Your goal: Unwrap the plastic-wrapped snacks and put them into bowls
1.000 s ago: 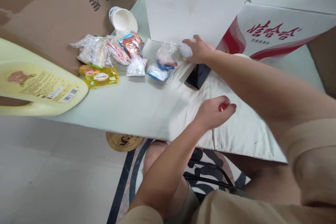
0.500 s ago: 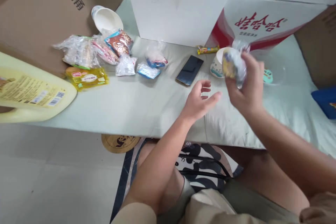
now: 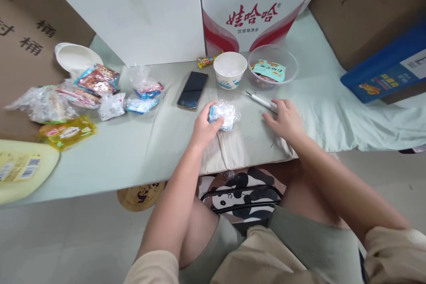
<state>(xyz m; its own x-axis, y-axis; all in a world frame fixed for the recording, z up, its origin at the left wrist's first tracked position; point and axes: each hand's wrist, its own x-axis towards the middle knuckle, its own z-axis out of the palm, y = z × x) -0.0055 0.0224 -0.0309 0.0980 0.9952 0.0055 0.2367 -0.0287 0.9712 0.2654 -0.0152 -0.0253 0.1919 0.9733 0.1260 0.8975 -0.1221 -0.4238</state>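
My left hand (image 3: 207,128) is closed around a small crinkled clear plastic packet (image 3: 226,115) with a blue printed edge, at the table's front. To its right, a slim white pen-like cutter (image 3: 261,100) with a dark pointed tip lies on the cloth. My right hand (image 3: 286,120) is over its rear end, thumb and fingers apart on either side; whether they press on it I cannot tell. Behind the packet stands a white paper cup (image 3: 230,71) with clear wrapping visible inside. A clear plastic bowl (image 3: 289,60) beside the cup contains a teal-labelled packet (image 3: 270,70).
A black phone (image 3: 193,90) lies left of the cup, near a yellow snack stick (image 3: 206,61). Several snack packets (image 3: 98,80) and a tipped paper cup (image 3: 78,55) are at left, by a pale yellow jug (image 3: 28,168). White cartons (image 3: 133,22) line the back; a blue box (image 3: 389,71) stands right.
The wrapped packet has passed from my raised right hand to my left hand, low over the table. My right hand has come down to the white cutter. The view has swung right.
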